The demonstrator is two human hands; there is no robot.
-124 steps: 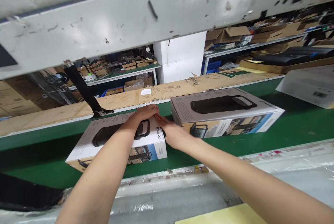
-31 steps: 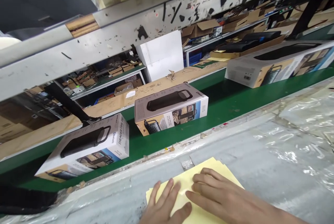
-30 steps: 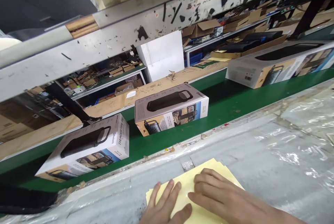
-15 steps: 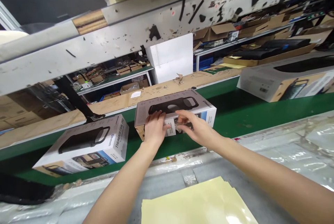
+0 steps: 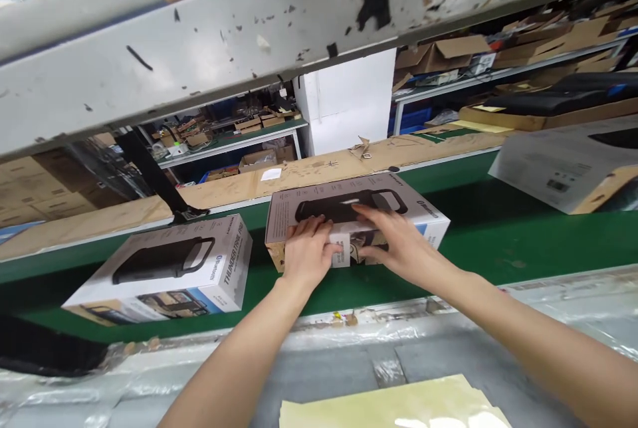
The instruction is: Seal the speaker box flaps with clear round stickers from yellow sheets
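A printed speaker box [image 5: 423, 212] lies flat on the green conveyor belt [image 5: 498, 242] in the middle of the view. My left hand [image 5: 306, 252] rests on the box's near top edge, fingers stretched over it and thumb on the front face. My right hand [image 5: 399, 242] lies open beside it, fingers flat across the top and front of the same box. What sits under the fingers is hidden. A second speaker box [image 5: 164, 268] lies to the left on the belt, apart from both hands.
A third box [image 5: 563, 172] lies at the right on the belt. Yellow sheets [image 5: 393, 408] lie on the plastic-covered bench [image 5: 548, 308] in front of me. A scuffed grey beam [image 5: 249, 36] crosses overhead. Cardboard-lined shelving and cartons fill the background.
Both hands left the yellow sheets, reached out to the middle box and now press flat on its near edge. The box has drifted slightly right.
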